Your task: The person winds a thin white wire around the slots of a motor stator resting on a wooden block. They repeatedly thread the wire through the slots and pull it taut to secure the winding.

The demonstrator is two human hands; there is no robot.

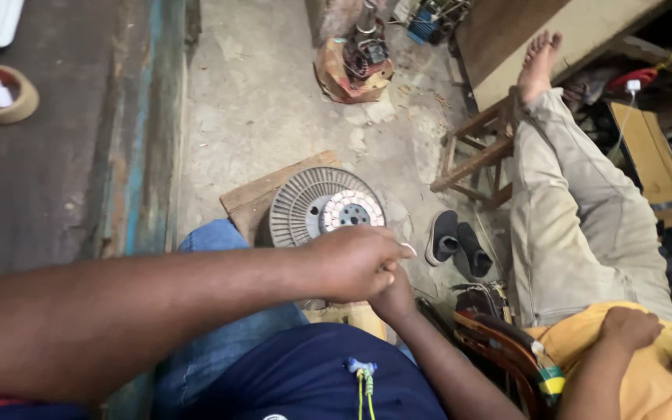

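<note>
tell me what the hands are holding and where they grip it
It cannot be told: the left hand covers the right hand just in front of the round finned metal disc, hiding anything between them.

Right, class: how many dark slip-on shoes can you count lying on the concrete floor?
2. One dark slip-on shoe lies right of the round grey finned metal disc; the other lies beside it, nearer the seated person's beige trousers. More may be hidden.

Soft, even daylight fills the middle of the frame — the concrete floor [274, 101] is brightest, without glare. The upper right corner sinks into dim shadow. The near forearm [118, 311] at lower left looks slightly soft, and edges bend — wide-lens distortion.
</note>
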